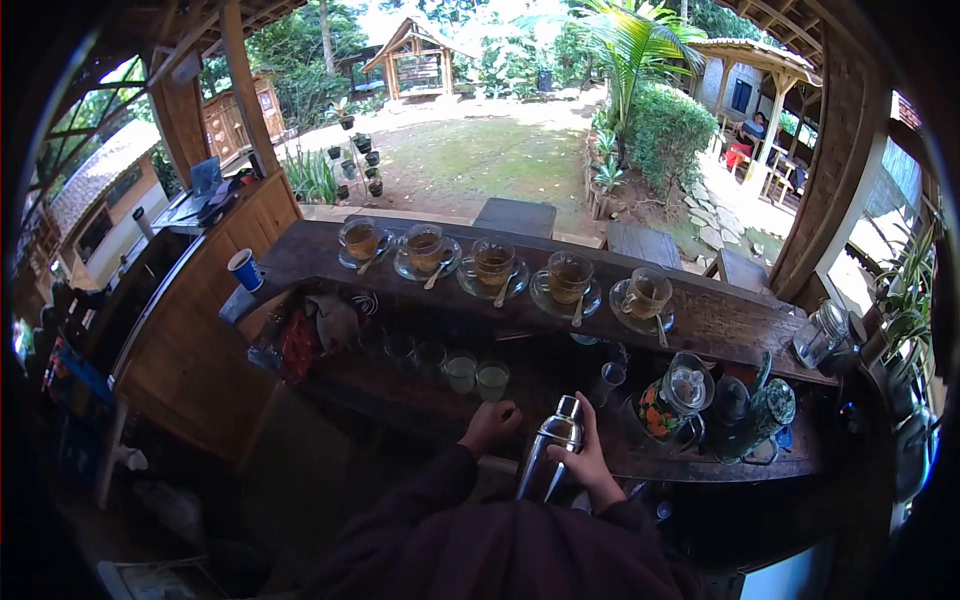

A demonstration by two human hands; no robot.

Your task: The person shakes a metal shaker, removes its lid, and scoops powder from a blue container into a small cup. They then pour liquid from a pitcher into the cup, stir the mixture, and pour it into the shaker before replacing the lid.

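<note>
My right hand [585, 458] is wrapped round a silver cocktail shaker [551, 446], which stands tilted slightly with its cap on. My left hand [492, 425] is closed, just left of the shaker and apart from it; whether it holds anything is hidden. Beyond it, two glasses of pale liquid [461, 372] sit on the lower counter. Several glass cups of brown drink [493, 264] line the raised wooden counter [720, 305], each on a saucer with a spoon. A small glass [611, 378] is beyond my right hand.
A floral glass pitcher [660, 412] and a dark green jug [765, 412] stand at the right. A glass jar [822, 332] is on the counter's right end, a blue paper cup [245, 270] at its left. A person [755, 127] sits under the far shelter.
</note>
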